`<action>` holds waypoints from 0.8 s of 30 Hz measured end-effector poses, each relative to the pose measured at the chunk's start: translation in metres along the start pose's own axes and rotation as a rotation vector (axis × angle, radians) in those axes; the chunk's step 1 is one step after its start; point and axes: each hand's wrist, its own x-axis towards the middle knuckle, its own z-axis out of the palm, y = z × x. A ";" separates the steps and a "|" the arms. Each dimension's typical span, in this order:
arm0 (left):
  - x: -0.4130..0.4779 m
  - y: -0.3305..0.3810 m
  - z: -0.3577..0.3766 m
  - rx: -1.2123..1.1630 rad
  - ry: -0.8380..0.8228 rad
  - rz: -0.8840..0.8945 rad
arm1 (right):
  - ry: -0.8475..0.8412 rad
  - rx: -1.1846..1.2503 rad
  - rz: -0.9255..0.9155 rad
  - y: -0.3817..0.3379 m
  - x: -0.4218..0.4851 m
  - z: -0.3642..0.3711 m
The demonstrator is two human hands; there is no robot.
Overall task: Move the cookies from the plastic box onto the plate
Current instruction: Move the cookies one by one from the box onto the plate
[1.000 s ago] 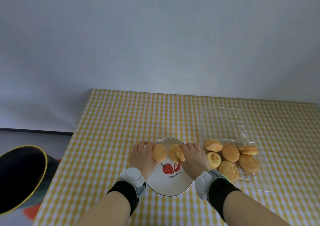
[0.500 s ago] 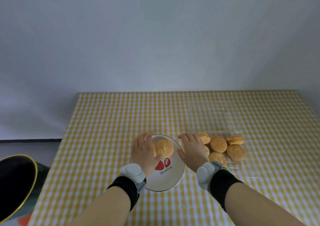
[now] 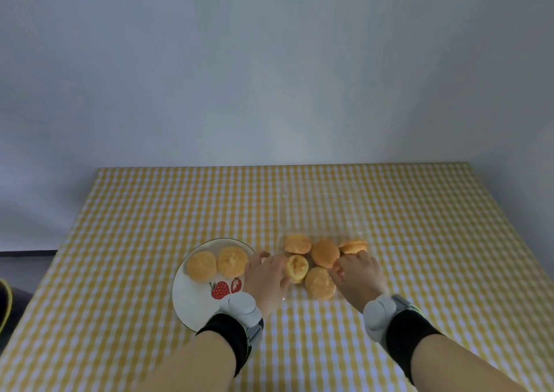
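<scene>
A white plate with a strawberry picture holds two round golden cookies. To its right lies the clear plastic box with several cookies, among them one at the back and one at the front. My left hand reaches across the plate's right rim into the box, fingers closed on a tilted cookie. My right hand is in the box's right half, fingers curled down over a cookie that is almost wholly hidden.
The box's clear lid lies open flat behind it. A yellow checked cloth covers the table. A dark bin with a yellow rim stands on the floor past the table's left edge. A wall is right behind the table.
Both hands let go of the two cookies on the plate and moved right into the box. The view has also shifted to the right.
</scene>
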 end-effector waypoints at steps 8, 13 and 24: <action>0.009 0.029 0.013 0.080 -0.019 -0.107 | -0.160 -0.098 -0.026 0.006 0.005 0.021; 0.009 0.037 0.014 0.088 0.014 -0.151 | -0.168 0.010 -0.018 -0.002 0.007 0.025; 0.004 0.045 -0.002 -0.416 0.073 -0.281 | -0.086 0.567 0.063 -0.010 0.008 -0.002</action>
